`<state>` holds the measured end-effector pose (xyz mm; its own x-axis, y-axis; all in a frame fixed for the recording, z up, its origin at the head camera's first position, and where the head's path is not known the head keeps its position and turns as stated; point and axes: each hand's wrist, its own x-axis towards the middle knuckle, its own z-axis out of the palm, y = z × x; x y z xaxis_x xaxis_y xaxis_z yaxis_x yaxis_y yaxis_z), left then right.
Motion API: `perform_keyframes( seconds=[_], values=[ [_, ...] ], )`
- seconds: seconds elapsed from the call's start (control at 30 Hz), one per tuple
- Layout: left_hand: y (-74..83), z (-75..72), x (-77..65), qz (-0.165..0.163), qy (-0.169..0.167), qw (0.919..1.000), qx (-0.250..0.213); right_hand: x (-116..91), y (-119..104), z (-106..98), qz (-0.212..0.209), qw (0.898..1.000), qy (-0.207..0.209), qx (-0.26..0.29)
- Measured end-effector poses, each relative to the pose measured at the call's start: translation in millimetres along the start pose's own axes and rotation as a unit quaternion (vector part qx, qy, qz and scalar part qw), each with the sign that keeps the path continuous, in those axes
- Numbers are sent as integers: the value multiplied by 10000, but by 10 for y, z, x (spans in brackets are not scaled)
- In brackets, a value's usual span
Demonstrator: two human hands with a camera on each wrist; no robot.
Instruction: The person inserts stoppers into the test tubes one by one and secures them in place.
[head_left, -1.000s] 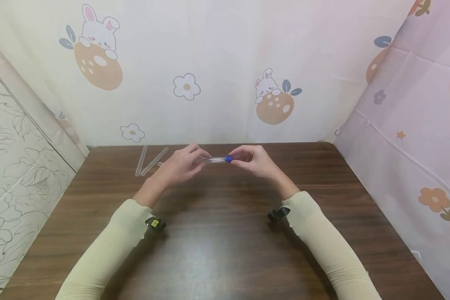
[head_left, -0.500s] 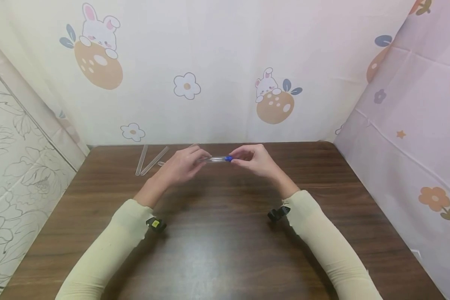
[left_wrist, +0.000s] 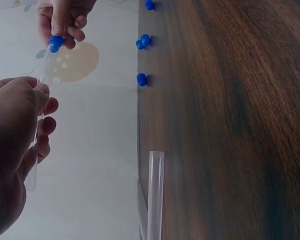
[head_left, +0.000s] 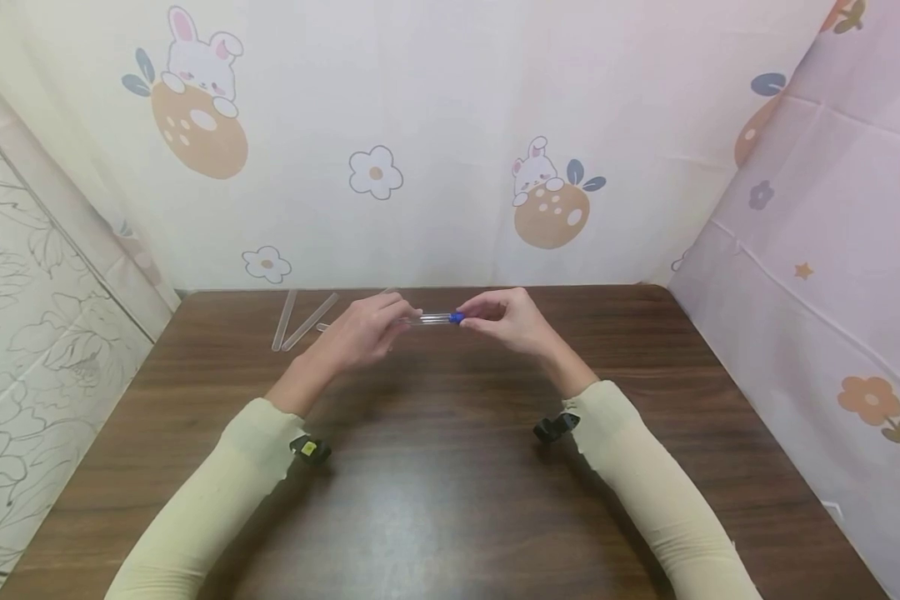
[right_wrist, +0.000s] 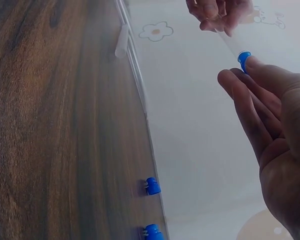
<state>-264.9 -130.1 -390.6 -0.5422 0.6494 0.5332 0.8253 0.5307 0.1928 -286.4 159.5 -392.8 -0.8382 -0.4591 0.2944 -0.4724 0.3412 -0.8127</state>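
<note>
A clear test tube (head_left: 433,318) lies level between both hands, above the back of the table. My left hand (head_left: 362,335) grips its body, fingers curled round the glass-like wall; the left wrist view shows the tube's rounded end (left_wrist: 31,182) below the palm. At the opposite end sits a blue stopper (head_left: 456,317), pinched between thumb and fingers of my right hand (head_left: 516,327). The stopper (left_wrist: 55,43) meets the tube's mouth in the left wrist view; how deep it sits I cannot tell. The right wrist view shows the stopper (right_wrist: 243,59) partly covered by the thumb.
Several clear tubes (head_left: 312,322) lie on the brown wooden table (head_left: 435,467), left of and behind my left hand. Loose blue stoppers (left_wrist: 142,79) lie along the table's back edge. A printed curtain (head_left: 450,92) hangs behind it, another cloth (head_left: 817,333) at the right.
Both hands stay almost where they were, with tube and stopper still between them. The left hand's lower fingers have shifted slightly on the tube.
</note>
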Motion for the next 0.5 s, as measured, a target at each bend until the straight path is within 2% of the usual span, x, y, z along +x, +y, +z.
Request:
perform_keyframes(
  seconds=[0.27, 0.5],
  values=[
    [21, -13, 12, 85, -8, 9999, 70, -3, -69, 14, 215, 9998, 38, 3],
    [38, -14, 22, 79, -26, 9999, 133, -61, -313, -7, 201, 9998, -23, -66]
  ],
)
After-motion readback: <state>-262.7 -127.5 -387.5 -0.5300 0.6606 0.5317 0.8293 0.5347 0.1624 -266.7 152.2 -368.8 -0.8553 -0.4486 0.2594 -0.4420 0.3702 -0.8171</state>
